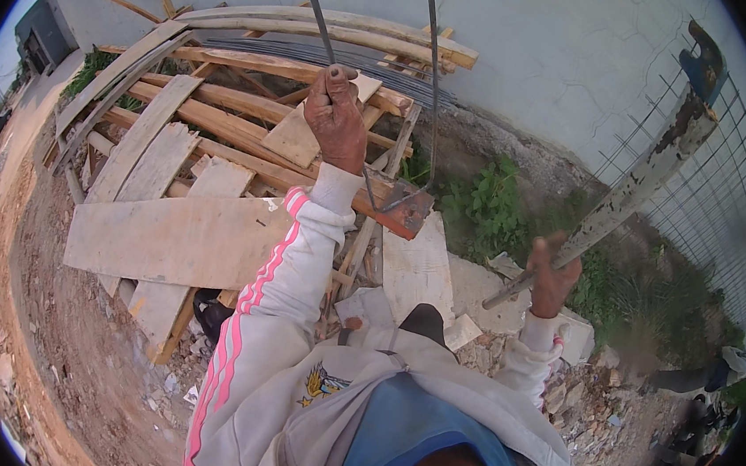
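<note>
My left hand [334, 116], raised near the middle of the view, is closed on a bent steel bar [432, 68], whose two long legs run up past the top edge and whose bend lies low beside a reddish-stained timber end [405, 219]. My right hand [553, 279], lower on the right, grips a long metal pole [631, 188] with flaking pale paint. The pole slants up to the right to a blue metal head [703, 71]; its thin lower end sticks out left of my hand.
A pile of planks and boards [169, 233] spreads across the left and centre, with steel rods behind. A pale wall [534, 50] runs behind, with wire mesh [719, 229] at right. Weeds [486, 205] and rubble [160, 438] lie around me. Another person [722, 371] is at lower right.
</note>
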`<state>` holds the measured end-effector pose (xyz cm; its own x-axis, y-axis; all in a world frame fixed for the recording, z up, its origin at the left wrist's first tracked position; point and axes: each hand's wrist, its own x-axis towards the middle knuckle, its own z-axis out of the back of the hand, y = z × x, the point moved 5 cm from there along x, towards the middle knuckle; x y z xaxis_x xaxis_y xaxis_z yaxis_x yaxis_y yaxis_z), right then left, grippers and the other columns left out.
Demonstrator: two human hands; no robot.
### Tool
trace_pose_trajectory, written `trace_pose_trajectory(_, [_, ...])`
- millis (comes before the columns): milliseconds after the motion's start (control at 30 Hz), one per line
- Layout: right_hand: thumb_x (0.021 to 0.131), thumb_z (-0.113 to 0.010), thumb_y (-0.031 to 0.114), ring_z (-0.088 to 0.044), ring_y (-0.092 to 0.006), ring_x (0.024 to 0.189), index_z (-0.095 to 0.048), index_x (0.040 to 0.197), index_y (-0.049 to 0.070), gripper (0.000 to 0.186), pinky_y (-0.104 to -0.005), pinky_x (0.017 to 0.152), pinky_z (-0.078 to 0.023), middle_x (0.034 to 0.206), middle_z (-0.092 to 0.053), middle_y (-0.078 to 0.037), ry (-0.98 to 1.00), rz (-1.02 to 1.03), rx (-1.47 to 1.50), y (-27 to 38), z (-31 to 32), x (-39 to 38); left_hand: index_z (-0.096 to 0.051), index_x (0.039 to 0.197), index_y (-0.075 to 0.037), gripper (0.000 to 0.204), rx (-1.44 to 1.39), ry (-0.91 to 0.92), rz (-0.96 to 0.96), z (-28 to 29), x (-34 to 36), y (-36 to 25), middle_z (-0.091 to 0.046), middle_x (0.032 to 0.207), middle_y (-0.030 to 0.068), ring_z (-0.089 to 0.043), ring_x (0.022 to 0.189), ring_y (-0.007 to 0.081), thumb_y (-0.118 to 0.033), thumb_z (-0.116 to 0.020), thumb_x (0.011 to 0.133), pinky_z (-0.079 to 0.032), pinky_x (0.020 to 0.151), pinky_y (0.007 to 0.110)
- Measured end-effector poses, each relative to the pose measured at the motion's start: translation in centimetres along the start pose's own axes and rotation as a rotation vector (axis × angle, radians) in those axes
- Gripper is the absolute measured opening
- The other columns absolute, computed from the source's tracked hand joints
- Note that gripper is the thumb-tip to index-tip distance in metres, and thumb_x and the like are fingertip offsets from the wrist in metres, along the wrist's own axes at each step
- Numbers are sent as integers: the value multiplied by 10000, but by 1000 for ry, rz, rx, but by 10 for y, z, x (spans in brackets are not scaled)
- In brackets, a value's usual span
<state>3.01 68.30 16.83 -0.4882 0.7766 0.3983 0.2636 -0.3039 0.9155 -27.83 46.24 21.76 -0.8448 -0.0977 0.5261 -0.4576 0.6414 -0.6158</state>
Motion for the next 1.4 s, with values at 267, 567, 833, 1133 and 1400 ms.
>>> trace_pose_trajectory(267, [846,-798,186,-491,-59,612,-610,851,40,238,-249,562,-410,686,-558,32,330,201,-152,-7,-77,131,-599,979,-53,357,181,-116,14,-12,-21,-7,-387,651,-59,-327,524,16,-401,-529,1021,-272,448,180])
trace_pose_trajectory(567, [824,-815,316,-509,-62,583,-686,940,7,354,-244,537,-435,682,-590,24,855,285,211,45,-255,235,-617,1024,-40,385,382,-239,-33,-37,-42,-18,-372,636,-63,-316,521,21,-408,-503,1031,-267,458,190])
trace_pose_trajectory(833, [840,-781,303,-544,-78,589,-671,1078,14,390,-213,531,-433,742,-615,-28,1248,361,314,79,-343,231,-605,1161,-46,346,596,-371,-274,-54,-57,-28,-375,646,-77,-311,534,17,-347,-472,1054,-272,470,189])
trace_pose_trajectory(1133, [854,-742,151,-620,-121,876,-644,1222,8,406,-271,753,-511,1034,-683,-48,1631,231,647,95,-384,196,-559,1110,-27,318,796,-380,-235,-72,-86,-44,-454,694,-12,-458,603,76,-321,-449,1062,-412,547,232])
trace_pose_trajectory(1400, [796,-819,378,-481,-50,464,-659,990,24,434,-213,415,-378,633,-579,13,1514,418,382,77,-420,198,-545,1104,-13,320,795,-316,-258,-80,-102,-47,-470,710,0,-476,621,92,-315,-448,1061,-436,575,247])
